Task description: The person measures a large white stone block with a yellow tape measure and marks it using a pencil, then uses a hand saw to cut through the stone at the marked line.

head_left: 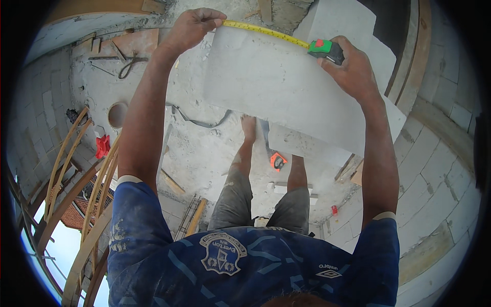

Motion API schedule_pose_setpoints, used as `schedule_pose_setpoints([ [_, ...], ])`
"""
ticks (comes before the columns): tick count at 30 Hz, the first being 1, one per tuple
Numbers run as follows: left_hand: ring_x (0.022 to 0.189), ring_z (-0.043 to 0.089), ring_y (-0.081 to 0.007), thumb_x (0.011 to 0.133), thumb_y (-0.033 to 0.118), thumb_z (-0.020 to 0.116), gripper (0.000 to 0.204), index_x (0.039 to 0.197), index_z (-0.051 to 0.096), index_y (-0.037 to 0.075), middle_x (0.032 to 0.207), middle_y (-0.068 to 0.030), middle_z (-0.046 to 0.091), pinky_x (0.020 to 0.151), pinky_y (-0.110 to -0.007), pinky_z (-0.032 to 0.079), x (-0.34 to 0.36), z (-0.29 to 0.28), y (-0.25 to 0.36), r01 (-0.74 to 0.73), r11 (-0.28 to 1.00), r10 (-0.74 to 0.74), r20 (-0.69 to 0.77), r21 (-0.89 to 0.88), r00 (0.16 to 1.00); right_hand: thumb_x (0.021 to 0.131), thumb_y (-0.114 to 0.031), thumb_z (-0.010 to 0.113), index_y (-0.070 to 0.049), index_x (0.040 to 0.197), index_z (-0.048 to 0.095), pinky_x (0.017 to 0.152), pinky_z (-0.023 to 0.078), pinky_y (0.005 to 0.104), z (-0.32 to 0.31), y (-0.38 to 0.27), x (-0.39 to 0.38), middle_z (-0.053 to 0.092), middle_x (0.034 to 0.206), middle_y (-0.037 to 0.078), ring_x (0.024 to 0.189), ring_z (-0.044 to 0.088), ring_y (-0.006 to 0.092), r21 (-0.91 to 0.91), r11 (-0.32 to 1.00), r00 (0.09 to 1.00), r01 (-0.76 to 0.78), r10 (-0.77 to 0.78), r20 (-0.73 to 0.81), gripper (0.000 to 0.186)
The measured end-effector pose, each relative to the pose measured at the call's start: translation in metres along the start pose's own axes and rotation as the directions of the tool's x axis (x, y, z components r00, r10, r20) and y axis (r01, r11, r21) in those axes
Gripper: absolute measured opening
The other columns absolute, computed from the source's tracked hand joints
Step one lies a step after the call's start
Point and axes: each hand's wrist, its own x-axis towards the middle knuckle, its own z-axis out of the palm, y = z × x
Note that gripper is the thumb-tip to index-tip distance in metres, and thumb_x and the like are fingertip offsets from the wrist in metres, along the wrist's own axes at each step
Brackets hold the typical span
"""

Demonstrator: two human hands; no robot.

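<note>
A green-and-black tape measure [326, 50] with a red patch on its case sits in the right hand [354, 67], its yellow blade [266, 30] drawn out in a slight bow to the left hand [195, 26]. The blade runs over the far part of a broad, pale, lightly pitted slab [286, 87]; whether the two touch is hard to tell from above.

Yellow blade [266, 30] of a tape measure, extended along the far edge of a white slab [286, 87]. The left hand [194, 28] pinches its tip at the slab's far left corner; the right hand [354, 66] grips the green-and-black case [326, 50] over the slab. Nearer than the slab: a bare foot [248, 126] and an orange-and-black object [277, 161].
</note>
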Motion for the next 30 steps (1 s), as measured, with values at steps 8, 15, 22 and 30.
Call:
schedule_pose_setpoints([
  [8,0.075,0.06,-0.0117,0.088,0.02,0.079,0.027,0.108,0.08,0.003,0.087,-0.0057,0.074,0.067,-0.025,0.049,-0.002,0.012,-0.009,0.13,0.942,-0.182,-0.145,-0.311,0.973,0.087,-0.027,0.076,-0.005,0.12,0.06,0.083,0.054,0.0441,0.004,0.001,0.007,0.071,0.098,0.018,0.091,0.07,0.0357,-0.007,1.0,1.0,0.0,0.0,0.018,0.042],
  [15,0.082,0.062,-0.0151,0.088,0.026,0.08,0.034,0.115,0.079,0.005,0.091,-0.0054,0.074,0.076,-0.028,0.05,-0.004,0.014,-0.003,0.183,0.961,-0.209,-0.109,-0.208,0.972,0.087,-0.026,0.076,-0.006,0.123,0.06,0.088,0.054,0.0431,0.012,0.016,-0.005,0.07,0.108,0.018,0.099,0.07,0.0353,-0.089,0.996,0.999,0.022,-0.026,-0.046,0.044],
  [22,0.07,0.059,-0.0117,0.087,0.024,0.077,0.029,0.11,0.081,0.007,0.084,-0.0046,0.074,0.065,-0.027,0.048,-0.002,0.008,-0.015,0.124,0.988,-0.136,-0.151,-0.088,0.979,0.087,-0.027,0.076,-0.007,0.123,0.06,0.087,0.054,0.0439,-0.001,0.02,0.0,0.07,0.109,0.018,0.098,0.069,0.0353,-0.117,0.992,0.997,0.049,-0.055,-0.047,0.043],
  [30,0.069,0.06,-0.0104,0.086,0.017,0.076,0.026,0.105,0.079,0.0,0.083,-0.0038,0.074,0.067,-0.025,0.05,-0.002,0.003,-0.011,0.149,0.959,-0.175,-0.088,-0.239,0.981,0.087,-0.027,0.075,-0.006,0.12,0.061,0.086,0.055,0.0447,0.011,0.016,-0.003,0.07,0.105,0.018,0.096,0.07,0.0356,-0.106,0.993,0.998,0.043,-0.047,-0.041,0.042],
])
